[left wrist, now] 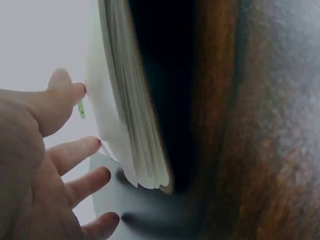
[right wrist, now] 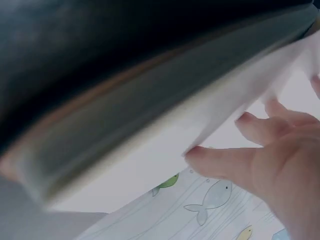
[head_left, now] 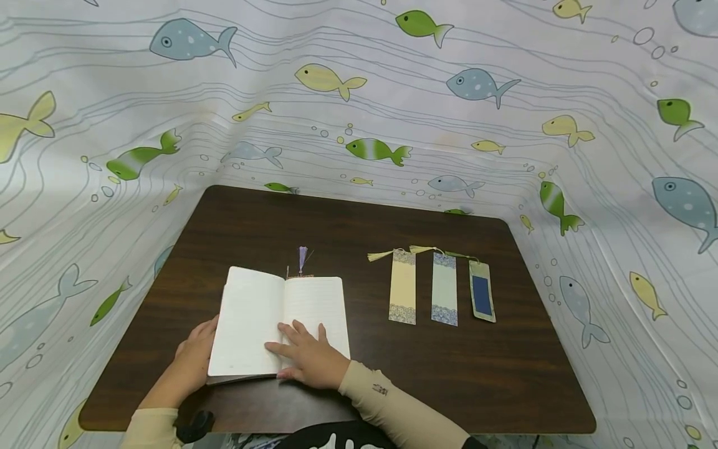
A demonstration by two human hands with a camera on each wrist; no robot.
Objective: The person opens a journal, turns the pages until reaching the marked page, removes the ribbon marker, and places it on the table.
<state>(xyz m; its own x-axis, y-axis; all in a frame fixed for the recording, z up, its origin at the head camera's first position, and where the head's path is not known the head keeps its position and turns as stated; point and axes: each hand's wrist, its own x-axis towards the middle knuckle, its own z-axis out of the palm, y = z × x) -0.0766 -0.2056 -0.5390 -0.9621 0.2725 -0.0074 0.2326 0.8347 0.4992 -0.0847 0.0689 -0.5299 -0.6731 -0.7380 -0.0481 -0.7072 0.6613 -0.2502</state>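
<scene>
An open notebook (head_left: 247, 318) with a blank left page and a faintly lined right page lies on the table's left half. Fingers spread, my right hand (head_left: 314, 358) rests across the lower right page, its fingertips reaching the fold. My left hand (head_left: 193, 358) is at the notebook's left edge; in the left wrist view its thumb and index tip meet the page edges, the other fingers apart. Seen from the right wrist, the thick block of pages (right wrist: 125, 120) rises beside the fingers. A purple tassel (head_left: 303, 257) sticks out above the notebook's top edge.
On the dark wooden table (head_left: 359, 231), to the notebook's right, lie a cream bookmark (head_left: 402, 280), a pale blue-edged bookmark (head_left: 444, 280) and a smaller bookmark with a dark blue panel (head_left: 481, 294), all tasselled. A fish-print curtain (head_left: 314, 37) surrounds the table's back and sides.
</scene>
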